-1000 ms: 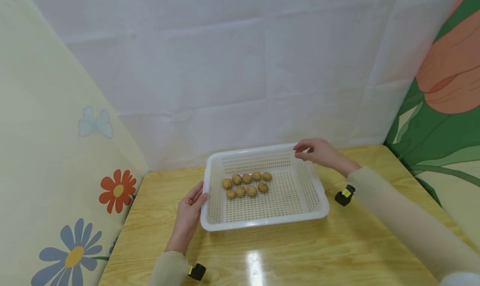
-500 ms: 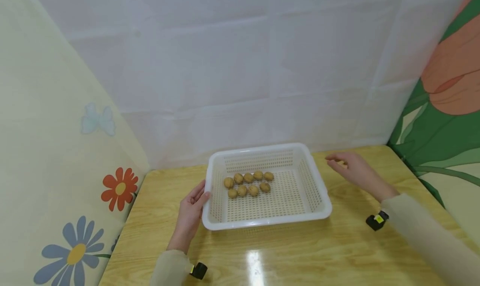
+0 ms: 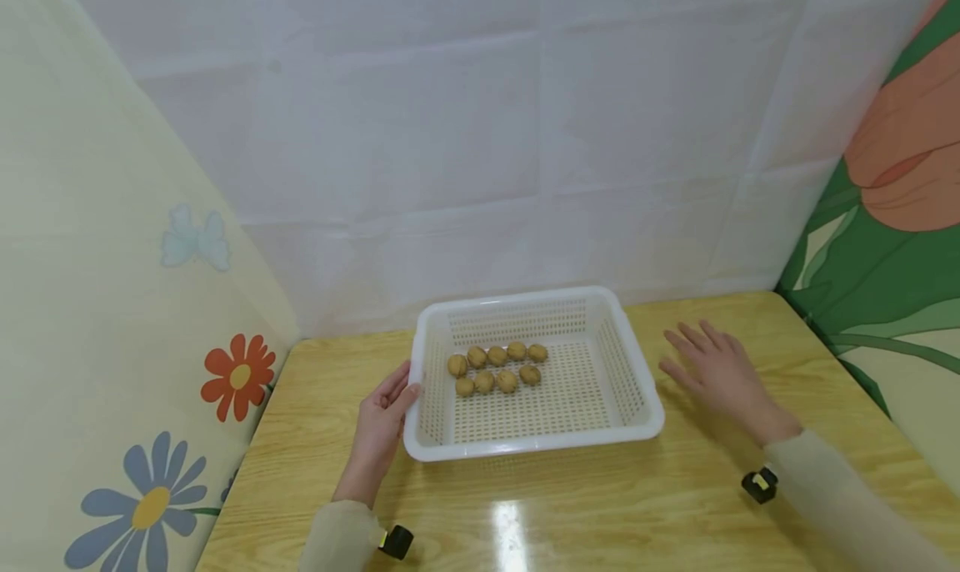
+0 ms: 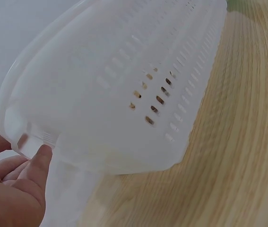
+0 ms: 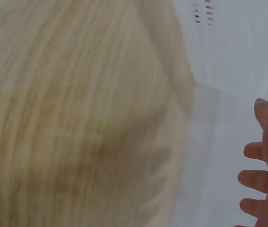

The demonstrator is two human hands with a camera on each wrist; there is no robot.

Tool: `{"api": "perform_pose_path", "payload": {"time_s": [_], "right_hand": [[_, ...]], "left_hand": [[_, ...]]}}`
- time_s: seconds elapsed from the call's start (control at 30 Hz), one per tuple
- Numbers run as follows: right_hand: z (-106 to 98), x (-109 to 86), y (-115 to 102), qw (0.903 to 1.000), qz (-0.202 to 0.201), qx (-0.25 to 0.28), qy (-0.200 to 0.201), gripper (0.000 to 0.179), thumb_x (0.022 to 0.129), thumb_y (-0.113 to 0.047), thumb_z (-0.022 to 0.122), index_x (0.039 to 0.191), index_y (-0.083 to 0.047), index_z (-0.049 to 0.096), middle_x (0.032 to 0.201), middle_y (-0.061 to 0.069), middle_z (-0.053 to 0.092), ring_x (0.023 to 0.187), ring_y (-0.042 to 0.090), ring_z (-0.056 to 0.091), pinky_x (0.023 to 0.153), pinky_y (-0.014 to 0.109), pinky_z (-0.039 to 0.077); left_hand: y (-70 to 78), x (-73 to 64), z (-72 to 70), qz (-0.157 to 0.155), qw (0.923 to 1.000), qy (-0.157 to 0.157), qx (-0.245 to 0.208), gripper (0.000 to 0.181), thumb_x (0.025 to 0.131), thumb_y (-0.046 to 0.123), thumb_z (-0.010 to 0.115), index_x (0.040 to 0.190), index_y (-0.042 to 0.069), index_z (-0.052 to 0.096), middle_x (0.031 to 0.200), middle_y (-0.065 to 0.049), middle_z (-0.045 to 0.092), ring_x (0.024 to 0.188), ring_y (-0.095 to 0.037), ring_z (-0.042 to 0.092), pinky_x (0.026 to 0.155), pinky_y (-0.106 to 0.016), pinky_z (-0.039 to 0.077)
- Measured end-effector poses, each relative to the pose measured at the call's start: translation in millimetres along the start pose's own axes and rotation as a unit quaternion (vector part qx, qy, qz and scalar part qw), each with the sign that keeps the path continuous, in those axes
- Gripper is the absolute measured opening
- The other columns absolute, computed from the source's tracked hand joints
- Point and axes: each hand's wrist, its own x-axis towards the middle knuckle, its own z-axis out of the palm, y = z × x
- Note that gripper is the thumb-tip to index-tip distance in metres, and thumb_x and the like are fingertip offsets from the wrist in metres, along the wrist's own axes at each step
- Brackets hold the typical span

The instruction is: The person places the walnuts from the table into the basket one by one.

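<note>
A white plastic basket (image 3: 534, 449) with slotted walls and floor stands on the wooden table. Inside it, toward the left, several walnuts (image 3: 507, 381) lie in two rows. My left hand (image 3: 378, 426) grips the basket's left rim, thumb on top and fingers beneath; in the left wrist view the hand (image 4: 22, 184) pinches that rim from below. To the right of the basket, apart from it, my right hand (image 3: 723, 376) hovers over the table with fingers spread and holds nothing. The right wrist view shows its fingers (image 5: 255, 181) stretched out beside the basket.
The wooden table (image 3: 585, 514) meets a white cloth backdrop (image 3: 420, 138) close behind the basket. Panels with painted flowers flank it, the left one bearing a red flower (image 3: 238, 377) and the right one green leaves (image 3: 900, 280).
My right hand has moved from the basket's back right corner out to the right over the table, and its fingers have spread. My left hand keeps its grip on the rim.
</note>
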Motion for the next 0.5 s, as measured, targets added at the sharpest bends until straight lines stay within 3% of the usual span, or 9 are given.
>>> {"api": "perform_pose_path", "payload": {"time_s": [0.2, 0.33, 0.43, 0.5], "right_hand": [[11, -3.9, 4, 0.9993, 0.001, -0.038, -0.001, 0.072, 0.104, -0.053, 0.056, 0.155, -0.002, 0.046, 0.159, 0.033, 0.037, 0.146, 0.059, 0.026, 0.113, 0.080, 0.023], [13, -4.4, 3, 0.9992, 0.008, -0.040, -0.002, 0.075, 0.104, -0.055, 0.055, 0.157, -0.005, 0.042, 0.162, 0.032, 0.032, 0.148, 0.058, 0.021, 0.115, 0.080, 0.017], [15, -4.9, 3, 0.9990, 0.014, -0.041, -0.004, 0.075, 0.104, -0.057, 0.053, 0.159, -0.006, 0.041, 0.164, 0.031, 0.030, 0.149, 0.057, 0.020, 0.116, 0.079, 0.016], [15, -6.9, 2, 0.9990, 0.021, -0.038, -0.011, 0.077, 0.104, -0.058, 0.052, 0.159, -0.006, 0.040, 0.164, 0.031, 0.029, 0.150, 0.057, 0.018, 0.117, 0.079, 0.014]], "left_hand": [[1.2, -2.6, 0.2, -0.002, 0.9998, -0.001, 0.018, 0.054, 0.107, 0.015, 0.060, 0.159, 0.010, 0.044, 0.158, -0.014, 0.049, 0.139, -0.026, 0.052, 0.098, -0.023, 0.055], [2.6, -0.4, -2.0, 0.020, 0.9980, -0.009, 0.059, 0.055, 0.107, 0.018, 0.060, 0.159, 0.010, 0.043, 0.157, -0.014, 0.050, 0.136, -0.030, 0.055, 0.098, -0.027, 0.056], [2.9, 0.3, -6.4, 0.060, 0.9901, -0.019, 0.126, 0.058, 0.108, 0.024, 0.059, 0.161, 0.009, 0.038, 0.161, -0.017, 0.044, 0.136, -0.037, 0.055, 0.102, -0.038, 0.056], [3.0, -1.8, -11.7, 0.095, 0.9780, -0.020, 0.185, 0.060, 0.110, 0.026, 0.056, 0.162, 0.007, 0.035, 0.164, -0.020, 0.039, 0.138, -0.041, 0.053, 0.104, -0.046, 0.054]]}}
